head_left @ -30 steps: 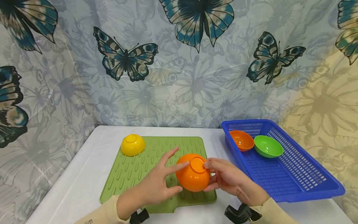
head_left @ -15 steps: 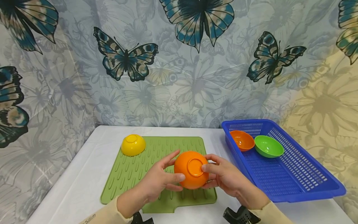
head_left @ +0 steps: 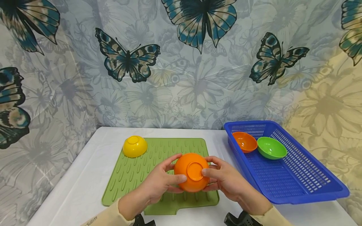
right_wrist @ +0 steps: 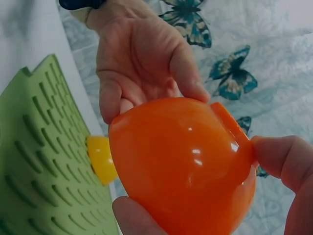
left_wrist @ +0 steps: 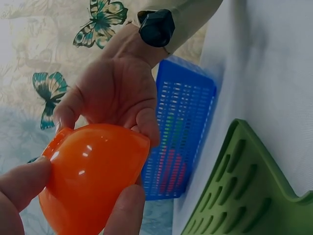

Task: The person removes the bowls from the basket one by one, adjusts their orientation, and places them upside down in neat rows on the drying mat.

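Observation:
An orange bowl [head_left: 192, 185] is held up over the front of the green mat [head_left: 152, 201], its round foot turned toward the head camera. My left hand [head_left: 158, 182] grips its left side, thumb on the outer wall and fingers at the rim. On the other side my right hand [head_left: 226, 179] pinches it, with the thumb by the foot ring. Both wrist views show the orange bowl [left_wrist: 98, 171] between the two hands, clear of the mat. A yellow bowl [head_left: 134, 146] sits upside down on the mat's far left corner.
At the right stands a blue slotted basket [head_left: 294, 188]. Inside it, toward the back, a second orange bowl [head_left: 244, 142] and a green bowl [head_left: 272, 148] lie side by side, facing up. White cloth [head_left: 76, 182] covers the table; a butterfly-print curtain [head_left: 198, 81] hangs behind.
My left hand's spread fingers have closed onto the orange bowl's left side. The bowl has tilted slightly, its foot facing the head camera more, and has shifted a little left.

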A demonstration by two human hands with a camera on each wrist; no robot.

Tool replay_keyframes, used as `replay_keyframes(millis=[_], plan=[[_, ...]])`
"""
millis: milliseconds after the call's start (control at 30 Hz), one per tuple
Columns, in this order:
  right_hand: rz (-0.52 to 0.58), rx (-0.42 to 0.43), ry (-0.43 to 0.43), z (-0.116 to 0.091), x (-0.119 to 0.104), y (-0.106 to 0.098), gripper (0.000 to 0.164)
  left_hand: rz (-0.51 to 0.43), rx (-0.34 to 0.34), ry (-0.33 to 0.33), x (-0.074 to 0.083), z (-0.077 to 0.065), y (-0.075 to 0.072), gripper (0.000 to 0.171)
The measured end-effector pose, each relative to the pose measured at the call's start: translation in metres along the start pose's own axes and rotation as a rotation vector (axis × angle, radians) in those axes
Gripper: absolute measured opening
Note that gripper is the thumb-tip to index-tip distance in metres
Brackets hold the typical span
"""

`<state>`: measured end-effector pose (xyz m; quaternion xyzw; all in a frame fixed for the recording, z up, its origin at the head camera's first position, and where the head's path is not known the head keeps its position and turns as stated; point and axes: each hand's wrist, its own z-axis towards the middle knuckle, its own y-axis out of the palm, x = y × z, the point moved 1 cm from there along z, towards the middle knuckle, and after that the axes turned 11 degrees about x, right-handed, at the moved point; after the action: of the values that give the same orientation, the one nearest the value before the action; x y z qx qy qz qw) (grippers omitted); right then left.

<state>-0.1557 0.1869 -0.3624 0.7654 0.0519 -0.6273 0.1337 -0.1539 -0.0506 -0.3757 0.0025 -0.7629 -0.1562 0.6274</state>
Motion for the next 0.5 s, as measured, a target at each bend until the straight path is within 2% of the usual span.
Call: replay_keyframes(millis=[167,267,500], plan=[[-0.025,0.024,-0.011,-0.0017,0.0012,0.0029,0.056,-0.002,-0.006,-0.005,-0.0001,-0.0006,-0.0015,0.081],[-0.062,0.045,-0.048,-0.0034,0.002,0.0053,0.061,-0.003,-0.017,-0.003,0.001,-0.0013,-0.0029,0.081],[-0.145,0.001,-0.135,-0.0076,0.0037,0.0095,0.084,0.0,-0.038,-0.004,0.0034,-0.0017,-0.0056,0.072]])
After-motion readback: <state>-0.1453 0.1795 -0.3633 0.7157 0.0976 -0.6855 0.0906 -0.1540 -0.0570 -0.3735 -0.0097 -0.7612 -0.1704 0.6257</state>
